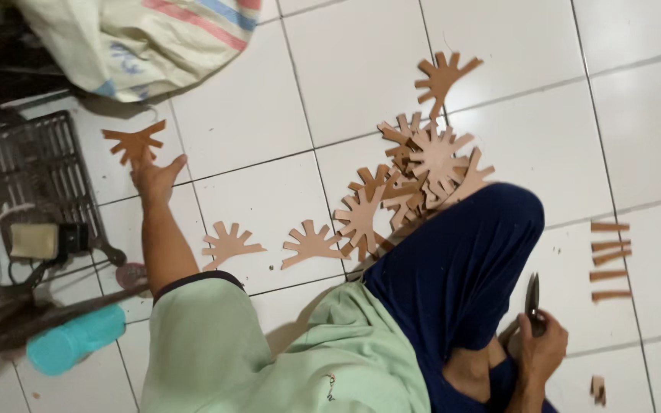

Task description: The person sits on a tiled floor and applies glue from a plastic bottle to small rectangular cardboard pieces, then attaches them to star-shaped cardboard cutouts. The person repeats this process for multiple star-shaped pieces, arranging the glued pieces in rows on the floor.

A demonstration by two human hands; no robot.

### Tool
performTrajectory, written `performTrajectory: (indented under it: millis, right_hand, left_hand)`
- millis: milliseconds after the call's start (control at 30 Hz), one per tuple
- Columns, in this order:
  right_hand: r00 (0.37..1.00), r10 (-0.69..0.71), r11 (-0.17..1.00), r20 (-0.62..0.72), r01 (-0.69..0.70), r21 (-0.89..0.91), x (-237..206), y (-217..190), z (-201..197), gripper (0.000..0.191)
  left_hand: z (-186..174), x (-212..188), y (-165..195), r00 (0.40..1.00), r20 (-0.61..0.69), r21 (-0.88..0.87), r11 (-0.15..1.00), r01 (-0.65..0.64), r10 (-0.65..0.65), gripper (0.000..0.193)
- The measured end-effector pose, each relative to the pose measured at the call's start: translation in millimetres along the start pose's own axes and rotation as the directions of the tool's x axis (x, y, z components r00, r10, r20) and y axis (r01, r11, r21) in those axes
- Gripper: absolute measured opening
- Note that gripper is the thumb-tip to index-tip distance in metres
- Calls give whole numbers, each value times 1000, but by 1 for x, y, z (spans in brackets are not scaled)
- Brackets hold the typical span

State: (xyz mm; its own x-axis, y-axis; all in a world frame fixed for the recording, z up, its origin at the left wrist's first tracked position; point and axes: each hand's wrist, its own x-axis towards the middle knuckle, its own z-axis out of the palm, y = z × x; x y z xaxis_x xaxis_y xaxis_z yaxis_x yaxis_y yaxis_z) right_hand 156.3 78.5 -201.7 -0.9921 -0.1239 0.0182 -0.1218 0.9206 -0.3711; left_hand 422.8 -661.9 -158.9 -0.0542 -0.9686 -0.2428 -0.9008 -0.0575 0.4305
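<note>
Your knee in dark blue cloth point(460, 260) covers the near edge of the pile of cutouts point(411, 180), so you cannot count how many lie under it. The grey tool point(532, 297) in your right hand point(541, 348) shows only its upper end; the handles are buried in your palm, and its kind is hard to make out.

The cutouts are flat, thin, tan-brown pieces shaped like half-suns with stubby rays, lying on glossy white floor tiles point(346, 69). Past your right fingers, a row of short brown strips point(610, 260) lies on the floor, well apart from the hand.

Your left hand point(154, 177) is stretched out with the fingers spread open, and the fingertips touch the near edge of a single cutout point(135, 141) just beyond them, beside a dark slatted crate point(36, 164). Two more cutouts point(269, 243) lie flat behind that hand, alongside your forearm. Your right fingers are curled closed around the tool.
</note>
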Motion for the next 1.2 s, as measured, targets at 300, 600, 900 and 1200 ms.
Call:
performTrajectory:
  millis: [300,600,900,1200]
  right_hand:
    - [993,108,994,50,-106,-39,-10,6,-11,43]
    - [993,117,992,-31,-118,-36,-15,13,-19,40]
    - [925,367,930,-95,-361,70,-12,1,-58,35]
    - [831,509,861,-226,-486,152,2,22,-81,30]
  left_hand:
    - [45,-129,-86,713,222,336,634,-697,665,91]
    - [200,-316,45,632,205,-73,656,-751,747,83]
    - [220,-302,270,126,281,-471,251,-846,951,41]
    - [228,-273,469,391,218,-66,413,-908,894,54]
